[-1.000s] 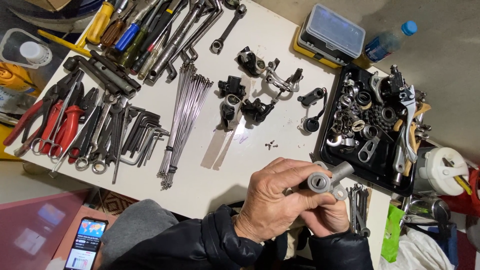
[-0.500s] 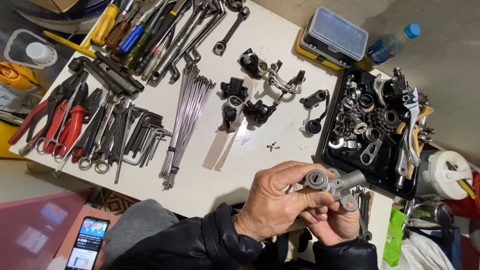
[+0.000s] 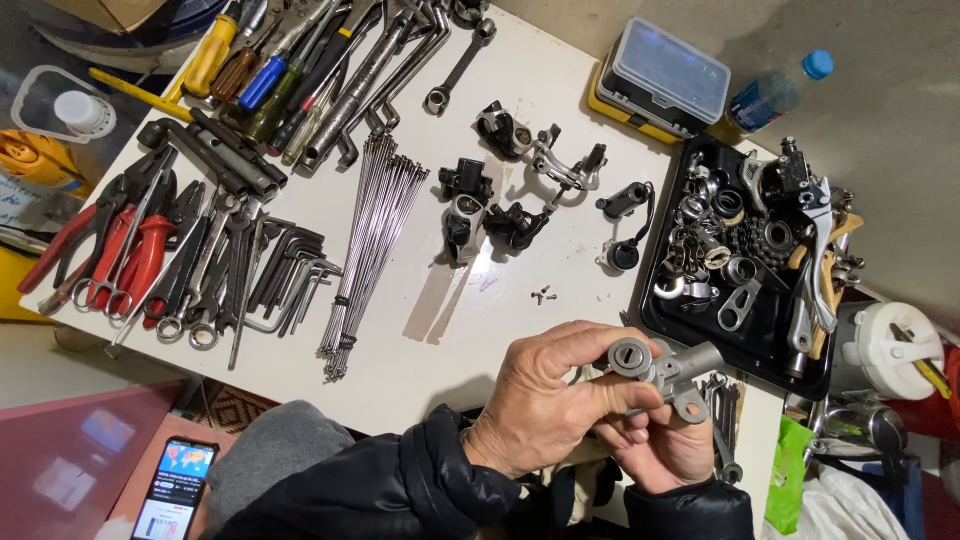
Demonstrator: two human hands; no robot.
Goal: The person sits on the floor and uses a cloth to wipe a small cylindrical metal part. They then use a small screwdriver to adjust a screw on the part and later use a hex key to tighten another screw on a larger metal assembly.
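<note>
White workbench [image 3: 560,120] crowded with wrenches, red pliers [image 3: 130,255], a bundle of spokes [image 3: 370,245] and a black tray [image 3: 680,325] of small parts lies under the person's hands at its near edge. Left hand [image 3: 550,405] closes around a grey metal cylinder fitting [image 3: 660,372]; right hand [image 3: 665,445] grips it from below. Steady support underneath, with fingertips kept off the round end cap, would likely make handling cleaner
</note>
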